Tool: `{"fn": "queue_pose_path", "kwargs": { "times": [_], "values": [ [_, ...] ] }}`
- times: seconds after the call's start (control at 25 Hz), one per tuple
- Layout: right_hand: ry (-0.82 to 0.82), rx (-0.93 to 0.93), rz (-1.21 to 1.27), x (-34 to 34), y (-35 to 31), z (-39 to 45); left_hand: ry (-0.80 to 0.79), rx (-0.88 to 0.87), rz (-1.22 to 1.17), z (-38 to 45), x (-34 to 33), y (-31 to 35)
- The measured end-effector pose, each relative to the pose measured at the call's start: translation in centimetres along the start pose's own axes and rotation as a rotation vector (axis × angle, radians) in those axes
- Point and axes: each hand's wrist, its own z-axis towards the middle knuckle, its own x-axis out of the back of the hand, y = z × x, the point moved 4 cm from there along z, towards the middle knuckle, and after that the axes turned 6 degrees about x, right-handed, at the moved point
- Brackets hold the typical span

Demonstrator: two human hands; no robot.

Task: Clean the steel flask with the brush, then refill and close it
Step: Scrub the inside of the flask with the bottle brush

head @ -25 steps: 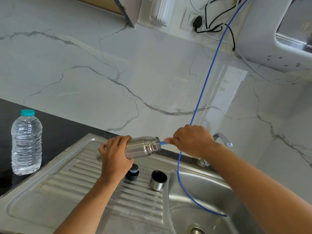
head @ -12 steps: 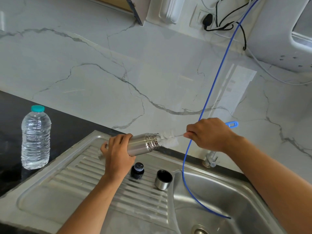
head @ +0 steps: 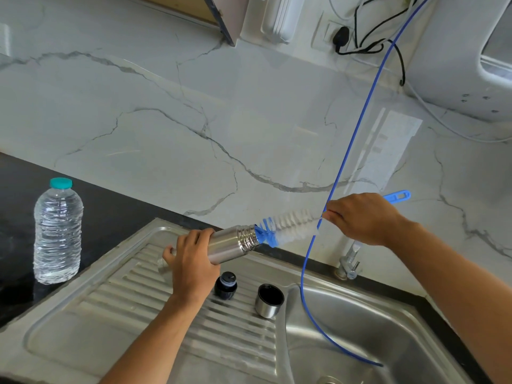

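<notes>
While we hold the flask (head: 231,243) tilted over the drainboard (head: 116,309), the brush (head: 288,224) sits mostly outside its mouth, blue tip at the rim.

Left hand (head: 191,266) grip clamped around the flask body; right hand (head: 360,218) grip pinched shut on the brush stem by the blue handle. We judge the steel rigid, smooth and likely slippery when wet, so mid-body is the place to hold; bristles soft, stem thin and bendy, best gripped close. Stopper (head: 225,285) and cap (head: 269,300) stand on the drainboard, water bottle (head: 56,231) on the table (head: 110,206).
</notes>
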Motion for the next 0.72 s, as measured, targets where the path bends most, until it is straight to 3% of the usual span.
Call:
{"fn": "queue_pose_path", "kwargs": {
  "times": [0.12,0.2,0.36,0.52,0.72],
  "values": [
    [0.130,0.033,0.008,-0.1,-1.3,0.9,-0.010,0.053,-0.005,0.2,0.0,-0.4],
    [0.130,0.067,0.026,0.2,-1.7,1.1,-0.019,0.064,-0.013,0.3,-0.2,-0.7],
    [-0.023,0.038,0.120,-0.3,-0.4,1.0,-0.010,-0.004,-0.006,0.5,-0.3,-0.6],
    [-0.280,-0.120,0.511,-2.3,2.7,1.4,-0.016,-0.079,0.012,0.3,-0.4,0.2],
    [-0.385,-0.169,0.914,-4.0,2.7,2.1,-0.027,-0.078,-0.001,0.5,-0.4,-0.1]
  ]
}}
